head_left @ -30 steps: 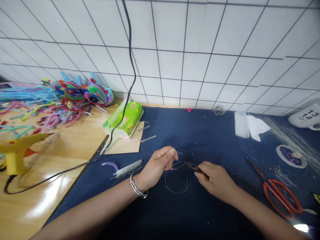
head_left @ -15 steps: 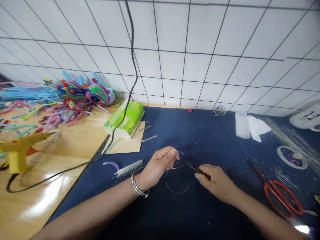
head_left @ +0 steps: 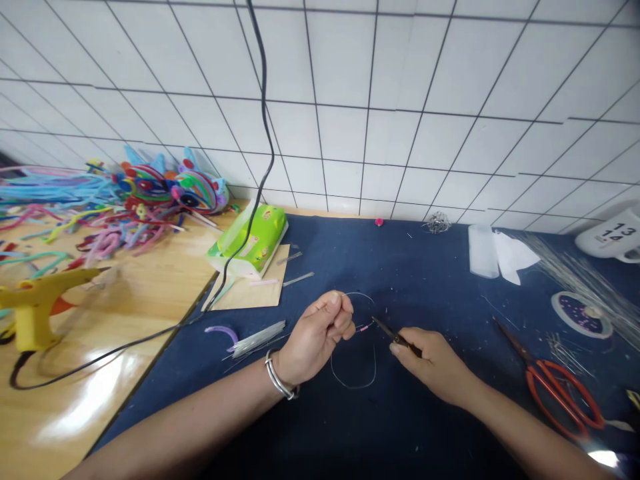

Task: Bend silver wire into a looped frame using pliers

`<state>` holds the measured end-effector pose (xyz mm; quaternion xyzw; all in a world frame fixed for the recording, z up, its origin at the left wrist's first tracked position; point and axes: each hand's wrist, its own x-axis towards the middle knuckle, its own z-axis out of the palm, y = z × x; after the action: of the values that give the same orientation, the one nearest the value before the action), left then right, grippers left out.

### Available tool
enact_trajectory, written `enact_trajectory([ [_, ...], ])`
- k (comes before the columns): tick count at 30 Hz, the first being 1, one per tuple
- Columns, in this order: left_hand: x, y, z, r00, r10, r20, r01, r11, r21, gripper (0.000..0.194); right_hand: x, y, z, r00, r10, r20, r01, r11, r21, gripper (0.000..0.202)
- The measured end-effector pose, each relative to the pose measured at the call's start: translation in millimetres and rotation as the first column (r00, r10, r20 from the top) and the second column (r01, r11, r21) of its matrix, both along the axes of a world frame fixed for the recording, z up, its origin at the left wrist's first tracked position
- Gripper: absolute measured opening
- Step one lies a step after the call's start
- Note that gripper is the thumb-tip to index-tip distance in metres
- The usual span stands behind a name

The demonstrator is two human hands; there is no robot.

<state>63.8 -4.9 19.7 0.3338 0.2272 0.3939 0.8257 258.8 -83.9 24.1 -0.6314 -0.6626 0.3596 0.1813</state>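
My left hand (head_left: 316, 328), with silver bangles at the wrist, is closed in a pinch on a thin wire (head_left: 361, 295) that curves out to the right. A small pink piece (head_left: 365, 328) sits on the wire just right of my fingers. My right hand (head_left: 434, 360) is wrapped round dark pliers (head_left: 395, 335), whose tip points up-left close to the wire's end. Whether the jaws touch the wire cannot be made out. Below, between the hands, a curved wire loop (head_left: 353, 387) shows against the dark blue cloth (head_left: 325, 433).
Red-handled scissors (head_left: 565, 397), a dish of pink beads (head_left: 581, 315) and a mug (head_left: 611, 235) are at right. A wire bundle (head_left: 259, 339), a green tissue pack (head_left: 260, 237), a yellow glue gun (head_left: 37, 303) and its black cord (head_left: 125, 345) lie at left.
My left hand's fingers have curled and shifted slightly left. The pink piece now shows farther right, nearer the pliers' tip. The right hand has barely moved.
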Motion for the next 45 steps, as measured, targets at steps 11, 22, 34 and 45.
enact_trajectory([
  [11, 0.2, -0.3, 1.1, 0.999, 0.009, -0.047, -0.002, 0.991, 0.133, 0.017, -0.6, -0.7, 1.8, 0.994, -0.076, -0.076, 0.073, 0.996, -0.041, 0.026],
  [22, 3.4, -7.5, -4.8, 0.887, -0.045, -0.459, 0.167, 0.959, 0.229, 0.018, -9.2, -4.1, -1.1, 0.987, -0.099, -0.126, 0.1, 0.995, 0.0, 0.025],
  [34, -0.8, -3.8, -1.0, 0.832, 0.005, -0.555, 0.189, 0.938, 0.291, 0.023, -9.7, -3.9, 4.0, 0.99, -0.08, -0.118, 0.079, 0.997, -0.017, 0.024],
  [45, -0.1, -3.2, 2.9, 0.86, -0.036, -0.509, 0.191, 0.948, 0.255, 0.02, -9.5, -4.2, 2.5, 0.991, -0.088, -0.099, 0.088, 0.996, -0.006, 0.025],
])
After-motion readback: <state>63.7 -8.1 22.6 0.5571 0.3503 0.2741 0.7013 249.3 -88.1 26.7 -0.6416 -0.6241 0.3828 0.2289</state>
